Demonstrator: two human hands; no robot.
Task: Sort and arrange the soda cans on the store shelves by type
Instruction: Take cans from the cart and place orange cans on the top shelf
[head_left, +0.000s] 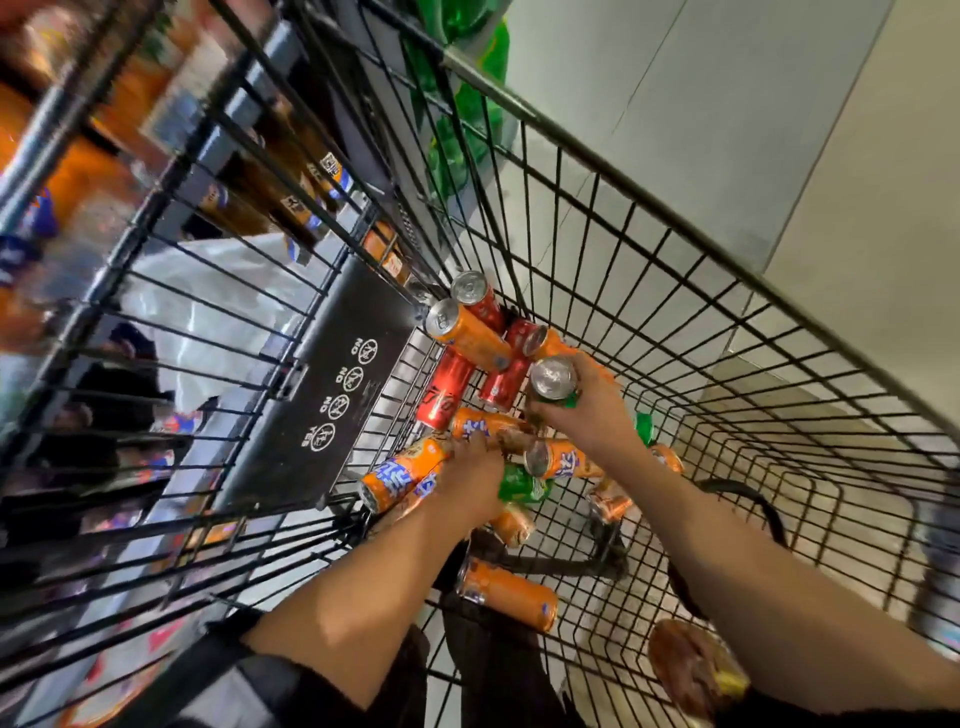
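Both my arms reach down into a black wire shopping cart that holds several loose soda cans. My right hand is shut on a green can, silver top facing up. My left hand is down among the cans, fingers closed around an orange can with blue lettering. Red cans and more orange cans lie piled toward the cart's far corner. Another green can lies beside my left wrist. One orange can lies alone near the cart's near end.
The cart's black child-seat flap stands at the left of the pile. Blurred store shelves with orange bottles run along the left. Green bottles show beyond the cart's far end. Pale floor tiles lie to the right.
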